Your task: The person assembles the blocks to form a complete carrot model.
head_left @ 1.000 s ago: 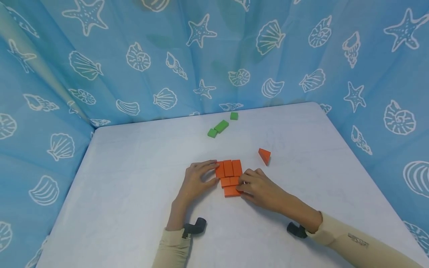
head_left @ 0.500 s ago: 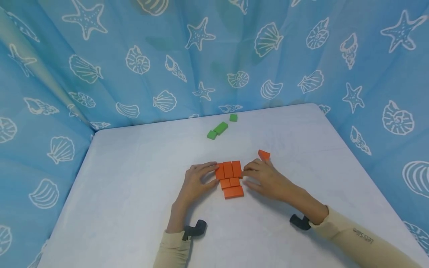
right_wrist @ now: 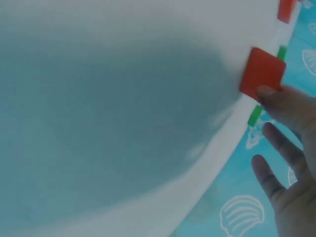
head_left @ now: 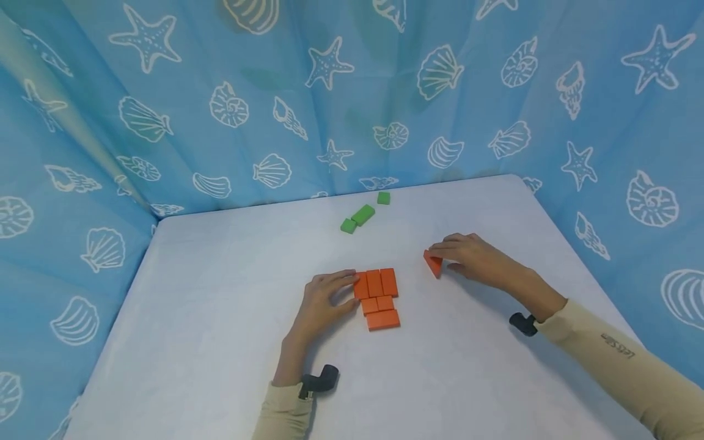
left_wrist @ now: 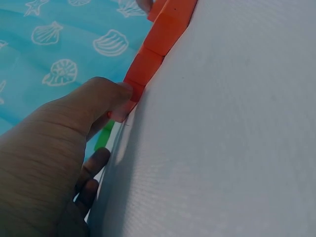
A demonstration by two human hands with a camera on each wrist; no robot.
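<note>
Several orange blocks (head_left: pixel 374 284) lie flat in a close arrangement on the white table: upright rectangles on top, two small pieces below, one wide block (head_left: pixel 383 319) at the near end. At their left side is my left hand (head_left: pixel 321 305), its fingertips and thumb touching the upper left block's edge; the thumb also shows against the orange row (left_wrist: pixel 146 64) in the left wrist view. To the right and farther back, my right hand (head_left: pixel 475 260) pinches an orange triangular block (head_left: pixel 433 264). One flat face of that triangular block (right_wrist: pixel 262 73) fills the space beyond my thumb in the right wrist view.
Three green blocks (head_left: pixel 363 214) lie near the table's back edge, two of them nearly touching. The white-covered table (head_left: pixel 220 318) is backed by a blue curtain (head_left: pixel 330 110) with shell and starfish prints. Each wrist wears a small black device (head_left: pixel 321 380).
My right hand has left the right side of the orange arrangement, moved right and away from me, and taken hold of the triangular block. My left hand has stayed in place.
</note>
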